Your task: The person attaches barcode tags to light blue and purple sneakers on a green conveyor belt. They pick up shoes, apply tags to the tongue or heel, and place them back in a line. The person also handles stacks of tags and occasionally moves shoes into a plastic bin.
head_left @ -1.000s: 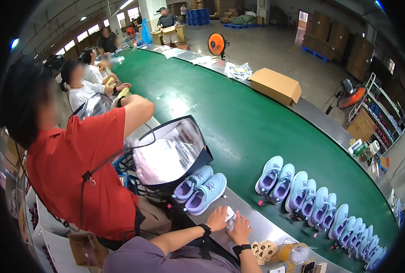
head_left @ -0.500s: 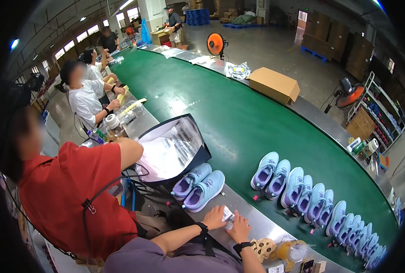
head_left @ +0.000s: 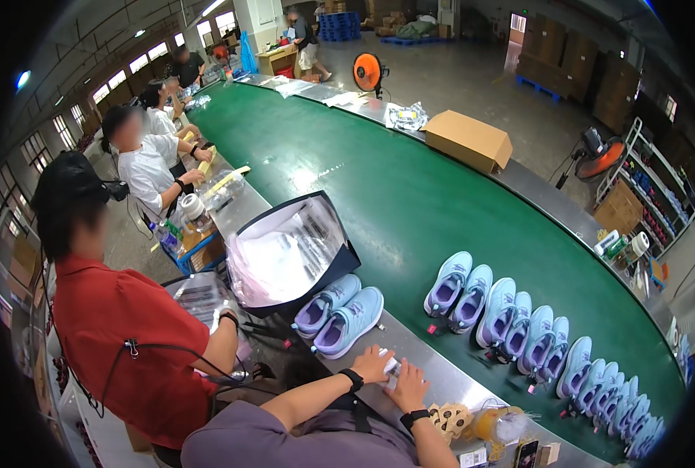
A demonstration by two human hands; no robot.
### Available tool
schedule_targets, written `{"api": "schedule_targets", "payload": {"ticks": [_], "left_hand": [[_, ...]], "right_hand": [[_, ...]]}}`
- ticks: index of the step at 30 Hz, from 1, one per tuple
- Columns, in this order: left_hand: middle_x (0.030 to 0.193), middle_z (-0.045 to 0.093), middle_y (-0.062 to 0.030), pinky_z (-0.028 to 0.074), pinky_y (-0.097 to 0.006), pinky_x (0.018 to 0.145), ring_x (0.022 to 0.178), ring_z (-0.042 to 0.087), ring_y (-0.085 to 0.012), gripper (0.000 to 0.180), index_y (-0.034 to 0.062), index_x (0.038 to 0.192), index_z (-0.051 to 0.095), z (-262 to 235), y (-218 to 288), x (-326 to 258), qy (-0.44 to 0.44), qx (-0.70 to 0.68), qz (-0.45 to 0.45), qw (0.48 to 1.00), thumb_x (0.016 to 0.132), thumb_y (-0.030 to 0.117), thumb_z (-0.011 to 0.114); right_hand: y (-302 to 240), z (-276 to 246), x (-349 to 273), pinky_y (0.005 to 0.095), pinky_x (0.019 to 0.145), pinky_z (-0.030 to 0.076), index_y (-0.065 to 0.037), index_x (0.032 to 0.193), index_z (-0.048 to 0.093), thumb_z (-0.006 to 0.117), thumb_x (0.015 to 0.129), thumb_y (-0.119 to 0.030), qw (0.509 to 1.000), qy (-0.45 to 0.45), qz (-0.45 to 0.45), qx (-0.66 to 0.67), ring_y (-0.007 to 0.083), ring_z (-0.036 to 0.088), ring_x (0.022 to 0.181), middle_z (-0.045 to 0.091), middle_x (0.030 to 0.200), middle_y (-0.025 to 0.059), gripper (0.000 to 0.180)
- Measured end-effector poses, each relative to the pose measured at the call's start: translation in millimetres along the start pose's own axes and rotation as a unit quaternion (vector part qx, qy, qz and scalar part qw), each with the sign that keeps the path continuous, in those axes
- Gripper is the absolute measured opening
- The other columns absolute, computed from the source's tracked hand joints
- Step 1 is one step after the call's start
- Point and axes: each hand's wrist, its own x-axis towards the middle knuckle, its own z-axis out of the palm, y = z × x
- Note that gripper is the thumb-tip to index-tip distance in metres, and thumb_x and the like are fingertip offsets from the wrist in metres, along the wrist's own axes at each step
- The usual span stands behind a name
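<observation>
Over the steel table edge, my left hand [head_left: 370, 365] and my right hand [head_left: 407, 388] are close together, fingers bent. Both are on a small white label-like piece [head_left: 389, 363], partly hidden under the fingers. Just beyond my left hand, a pair of light-blue and lilac sneakers [head_left: 349, 321] stands on the steel edge. To the right of my right hand lie a cut-out tan card piece [head_left: 450, 420] and a roll of amber tape [head_left: 488, 426].
Several sneakers [head_left: 536, 343] stand in a row on the green conveyor belt [head_left: 394, 234]. A dark open box [head_left: 346, 263] holds plastic bags. At my left, a person in red [head_left: 121, 320] handles a clear bag. A phone [head_left: 526, 453] and printed labels [head_left: 473, 458] lie near my right forearm.
The person in red has drawn their arm back from the dark box and now reaches down to a clear bag beside it. My fingers cover more of the white piece.
</observation>
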Motion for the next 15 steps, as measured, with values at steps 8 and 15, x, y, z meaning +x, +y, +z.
{"api": "schedule_targets", "payload": {"ticks": [8,15], "left_hand": [[0.117,0.039,-0.0203,0.046,-0.050,0.083,0.110,0.041,-0.0414,0.077,0.0174,0.129,0.038,-3,8,-1,-0.009,-0.006,-0.016,1.000,0.062,0.030,0.074],[0.117,0.038,-0.0206,0.046,-0.050,0.084,0.111,0.040,-0.0414,0.078,0.0159,0.128,0.037,-2,12,-5,-0.002,-0.017,-0.014,1.000,0.061,0.030,0.075]], "right_hand": [[1,-6,-4,0.0503,0.080,0.038,-0.011,0.130,0.040,0.081,0.054,-0.041,1.000,0.024,-0.011,-0.007,0.0218,0.044,0.109,0.050,0.116,0.0033,0.091],[4,-9,-10,0.0494,0.078,0.038,-0.010,0.130,0.039,0.080,0.054,-0.041,0.999,0.022,-0.022,-0.014,0.0234,0.044,0.109,0.048,0.117,0.0051,0.091]]}}
